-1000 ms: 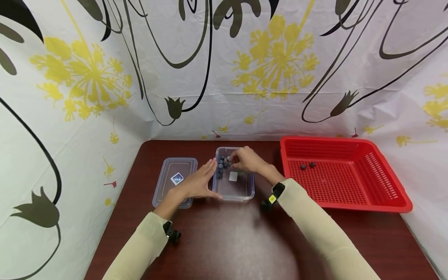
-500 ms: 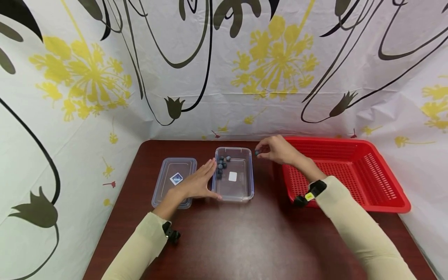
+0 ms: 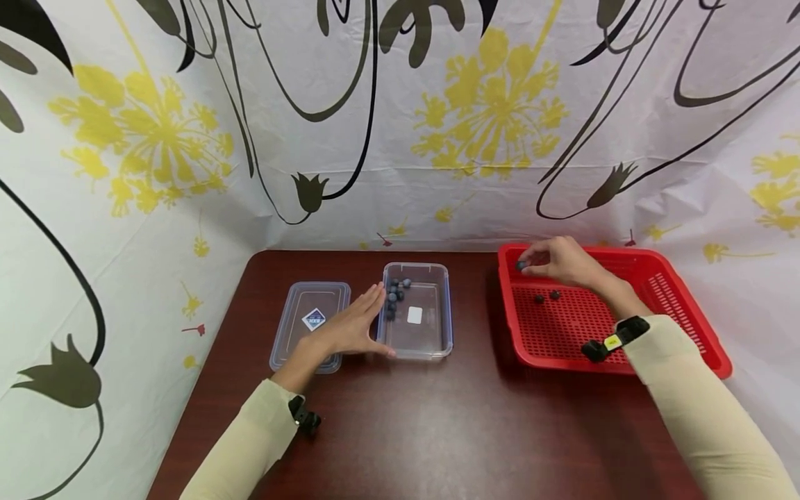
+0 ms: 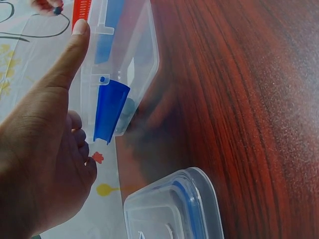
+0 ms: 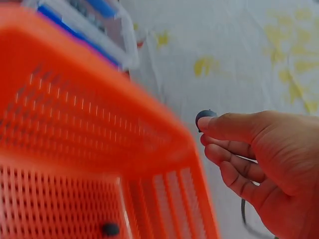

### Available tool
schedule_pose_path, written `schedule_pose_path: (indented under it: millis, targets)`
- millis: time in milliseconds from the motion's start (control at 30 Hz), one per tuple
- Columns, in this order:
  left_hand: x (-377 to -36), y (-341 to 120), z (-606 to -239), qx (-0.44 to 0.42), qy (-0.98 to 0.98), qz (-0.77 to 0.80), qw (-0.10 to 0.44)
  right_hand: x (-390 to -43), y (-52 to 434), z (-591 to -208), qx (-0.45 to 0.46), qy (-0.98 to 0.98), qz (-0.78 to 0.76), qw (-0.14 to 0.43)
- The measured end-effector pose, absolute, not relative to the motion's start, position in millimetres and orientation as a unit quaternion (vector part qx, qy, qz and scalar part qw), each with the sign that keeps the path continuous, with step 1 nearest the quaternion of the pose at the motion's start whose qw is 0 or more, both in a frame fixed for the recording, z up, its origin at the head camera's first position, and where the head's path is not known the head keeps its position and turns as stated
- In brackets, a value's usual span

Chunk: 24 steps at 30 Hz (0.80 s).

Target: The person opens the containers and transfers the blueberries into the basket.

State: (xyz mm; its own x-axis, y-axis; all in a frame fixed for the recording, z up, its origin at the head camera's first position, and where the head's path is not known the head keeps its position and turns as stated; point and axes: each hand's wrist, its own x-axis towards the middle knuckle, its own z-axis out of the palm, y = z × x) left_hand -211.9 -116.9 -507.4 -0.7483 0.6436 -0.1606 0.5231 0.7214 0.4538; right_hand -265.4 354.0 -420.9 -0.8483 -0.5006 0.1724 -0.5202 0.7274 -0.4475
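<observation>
Currently my right hand point(image 3: 562, 260) hangs over the far left corner of the red basket point(image 3: 687, 312), fingers curled, thumb and fingertips pinching one blueberry point(image 3: 521, 265). The berry is small and dark, held just above the basket's mesh floor, near the rim.

My left hand point(image 3: 350, 326) lies flat and relaxed, fingers straight, its side resting against the left wall of the clear container point(image 3: 431, 340). It grips nothing. The container lid point(image 3: 294, 333) sits on the table point(image 3: 406, 430) just beside that hand, partly under my wrist.

Head view: two more berries point(image 3: 546, 296) lie on the basket floor, just nearer me than the pinched one. A cluster of berries point(image 3: 396, 295) sits in the far left corner of the container, close to my left fingertips, well apart from my right hand. A white label is on the container's floor.

Left wrist view: thumb stretched straight along the container rim, and a blue clip point(image 4: 109, 110) on the container's side, which the head view does not show. Lid corner at the bottom of the frame.

Right wrist view: the berry seen close, at the tip of my thumb and forefinger, beyond the basket's wall. One loose berry point(image 5: 110, 229) visible on the mesh below. Basket blurred here.
</observation>
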Motion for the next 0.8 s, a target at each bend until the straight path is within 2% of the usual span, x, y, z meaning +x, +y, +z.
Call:
schedule_pose_path:
  millis: [433,800]
  targets:
    - [-213.7,-118.6,-509.2,0.317,0.917,0.184,0.155,-268.1,435.8,-463.3,0.168,-0.954,0.241,-0.057]
    - [-212.0,-117.4,-507.5,0.313,0.918,0.188,0.158,-267.5,468.4,-492.9,0.116,-0.961,0.223,-0.112]
